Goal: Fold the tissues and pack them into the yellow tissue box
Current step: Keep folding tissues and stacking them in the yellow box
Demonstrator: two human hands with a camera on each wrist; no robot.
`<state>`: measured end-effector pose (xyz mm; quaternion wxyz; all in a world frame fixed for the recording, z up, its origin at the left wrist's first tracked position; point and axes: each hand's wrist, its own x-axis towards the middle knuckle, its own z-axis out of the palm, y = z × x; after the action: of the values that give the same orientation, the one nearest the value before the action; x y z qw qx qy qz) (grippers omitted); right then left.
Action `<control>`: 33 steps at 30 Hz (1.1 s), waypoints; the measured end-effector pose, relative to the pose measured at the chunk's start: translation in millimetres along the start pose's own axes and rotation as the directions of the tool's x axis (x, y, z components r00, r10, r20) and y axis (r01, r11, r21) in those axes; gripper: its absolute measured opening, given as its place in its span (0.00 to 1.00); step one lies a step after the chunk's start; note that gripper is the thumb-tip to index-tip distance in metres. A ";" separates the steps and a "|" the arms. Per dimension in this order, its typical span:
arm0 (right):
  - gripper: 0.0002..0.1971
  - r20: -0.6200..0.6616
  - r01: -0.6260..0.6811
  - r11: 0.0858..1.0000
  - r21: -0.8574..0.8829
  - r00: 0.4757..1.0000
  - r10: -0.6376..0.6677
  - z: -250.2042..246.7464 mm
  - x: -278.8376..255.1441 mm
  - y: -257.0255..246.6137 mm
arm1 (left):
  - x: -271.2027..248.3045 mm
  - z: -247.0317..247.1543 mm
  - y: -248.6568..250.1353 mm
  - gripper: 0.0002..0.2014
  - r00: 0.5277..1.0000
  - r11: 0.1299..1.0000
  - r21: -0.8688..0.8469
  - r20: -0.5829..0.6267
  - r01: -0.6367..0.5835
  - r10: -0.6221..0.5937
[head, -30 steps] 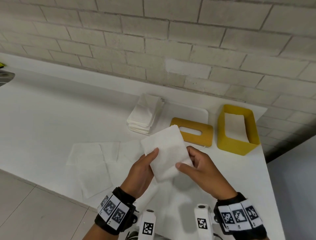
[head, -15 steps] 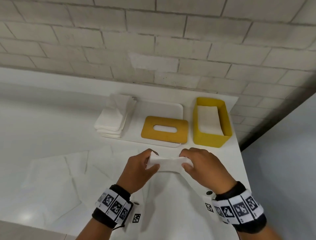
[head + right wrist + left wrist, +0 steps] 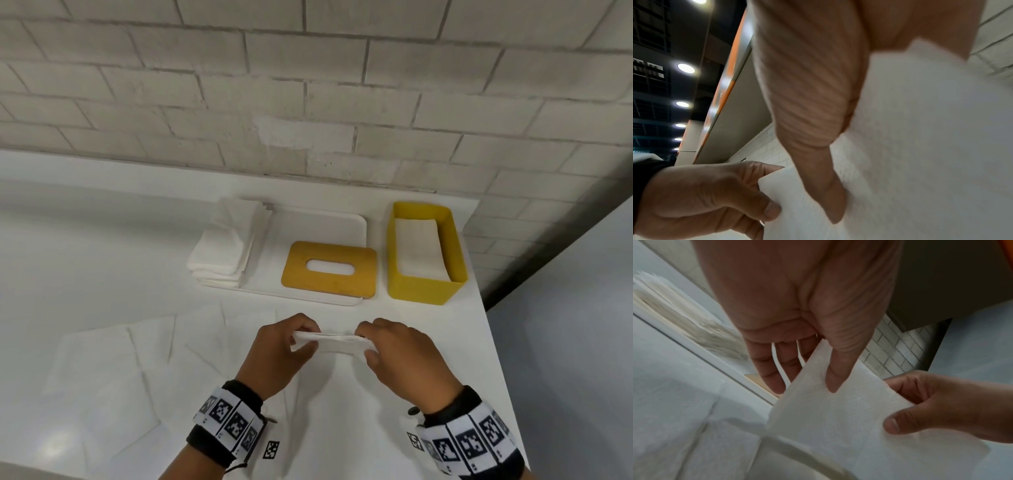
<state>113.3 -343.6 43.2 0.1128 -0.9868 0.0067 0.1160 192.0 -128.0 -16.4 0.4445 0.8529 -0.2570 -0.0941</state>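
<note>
White counter: both hands point(image 3: 334, 346) pinch folded white tissue point(image 3: 330, 340) edge-on, w/ yellow tissue box point(image 3: 424, 284) behind.

Tissue stack point(image 3: 226, 240) left on tray point(image 3: 322, 222); lid point(image 3: 329, 269) right of it; box point(image 3: 424, 253) rightmost.

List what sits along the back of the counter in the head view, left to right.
Stack of tissues → white tray carrying the yellow slotted lid → open yellow tissue box with a folded tissue inside.
</note>
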 end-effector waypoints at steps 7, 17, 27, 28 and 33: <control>0.14 0.052 -0.027 0.998 -0.054 0.998 0.029 4.4 5.0 -0.4 | -2.9 3.1 -5.0 0.10 0.999 0.999 0.044 -0.035 0.024 -0.023; 0.14 0.025 -0.063 0.997 -0.031 0.998 0.064 3.5 -0.1 10.3 | -6.7 -1.3 -4.1 0.16 0.998 0.997 0.061 -0.054 0.046 -0.043; 0.16 -0.007 -0.123 0.990 -0.070 0.992 0.123 8.3 -2.3 23.7 | -4.7 -1.0 -4.5 0.14 0.996 0.992 0.104 -0.053 0.071 -0.065; 0.16 -0.026 -0.131 0.989 -0.070 0.991 0.129 7.6 -3.6 24.4 | -4.9 -1.7 -4.6 0.14 0.996 0.992 0.104 -0.057 0.068 -0.062; 0.16 -0.021 -0.130 0.989 -0.075 0.991 0.129 12.7 -8.4 21.8 | -8.7 -2.2 -4.1 0.16 0.996 0.993 0.087 -0.056 0.077 -0.072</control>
<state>101.4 -362.1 28.4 0.0670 -0.9888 0.0673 0.1150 186.9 -120.0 -19.0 0.4089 0.8830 -0.2171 -0.0768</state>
